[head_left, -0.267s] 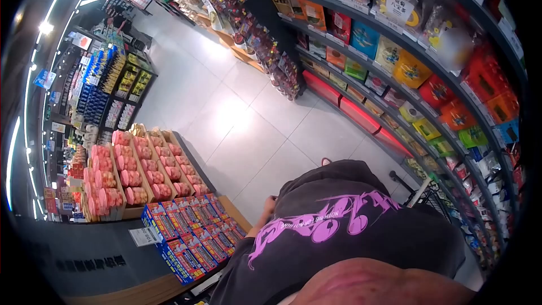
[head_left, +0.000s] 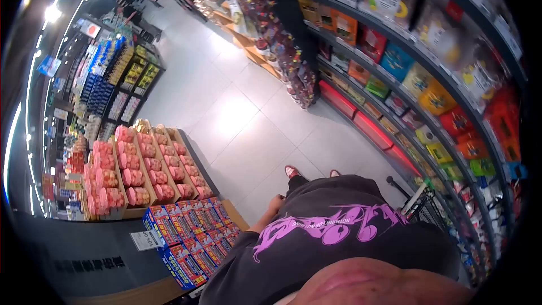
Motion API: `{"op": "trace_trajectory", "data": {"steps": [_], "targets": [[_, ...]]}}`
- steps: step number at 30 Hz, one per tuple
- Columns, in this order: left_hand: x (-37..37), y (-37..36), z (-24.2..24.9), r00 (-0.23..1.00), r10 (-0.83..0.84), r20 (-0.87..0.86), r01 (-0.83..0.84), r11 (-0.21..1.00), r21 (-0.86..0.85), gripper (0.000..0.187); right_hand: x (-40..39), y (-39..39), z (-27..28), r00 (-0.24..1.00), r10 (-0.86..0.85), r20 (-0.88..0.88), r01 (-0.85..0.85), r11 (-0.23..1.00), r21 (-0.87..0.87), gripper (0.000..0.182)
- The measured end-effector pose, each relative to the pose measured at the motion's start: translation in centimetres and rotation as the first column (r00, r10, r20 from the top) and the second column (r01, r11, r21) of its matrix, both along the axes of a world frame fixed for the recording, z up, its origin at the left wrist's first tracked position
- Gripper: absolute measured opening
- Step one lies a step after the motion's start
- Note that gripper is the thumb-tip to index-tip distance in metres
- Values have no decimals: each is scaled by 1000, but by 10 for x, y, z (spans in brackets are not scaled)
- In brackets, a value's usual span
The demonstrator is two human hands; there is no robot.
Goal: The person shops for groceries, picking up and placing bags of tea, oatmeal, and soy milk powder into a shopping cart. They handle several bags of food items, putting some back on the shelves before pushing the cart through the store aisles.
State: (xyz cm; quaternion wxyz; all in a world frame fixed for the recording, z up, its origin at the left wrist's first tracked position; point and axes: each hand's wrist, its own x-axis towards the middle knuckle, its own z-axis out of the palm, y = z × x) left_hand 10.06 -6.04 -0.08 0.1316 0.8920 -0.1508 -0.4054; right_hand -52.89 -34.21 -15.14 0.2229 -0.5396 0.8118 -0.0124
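My left hand [head_left: 276,203] hangs low beside the hem of my dark sweatshirt [head_left: 322,214], which has pink lettering. It is small and partly hidden, so its fingers cannot be made out. The nearest goods to it are the blue and red boxes [head_left: 192,237] stacked on a display to the left. My right hand is not seen; the right sleeve goes out of sight behind my body. On that side, a black wire shopping basket or cart [head_left: 424,206] with a bit of green shows past the sweatshirt.
Pink-lidded jars [head_left: 135,178] fill slanted trays at the left. A shelf unit [head_left: 389,51] of bagged goods curves along the right. Grey tiled floor [head_left: 237,141] runs between them, with my red and white shoes [head_left: 292,170] on it. A price card [head_left: 145,240] stands by the boxes.
The view has shifted, so the shelves sit further right and lower. My left shoe has come into view ahead of the sweatshirt. The left hand stays low at my side.
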Motion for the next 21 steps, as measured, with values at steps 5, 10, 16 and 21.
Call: {"op": "trace_trajectory", "data": {"steps": [5,10,16,21], "targets": [[88,-15,-44,981,-140,-134,138,990,-27,68,75,-60,-22,913,368,-178,-408,841,-356,72],[213,-30,-51,985,-151,-83,147,988,-48,62,214,-39,72,995,88,-38,-95,954,-285,80],[307,-45,-20,982,-183,-38,177,976,-126,57,354,-18,202,941,-107,320,131,990,-55,86],[355,-38,-100,937,-327,-123,319,944,-85,57,422,-18,219,954,-134,268,146,989,-25,84]]}}
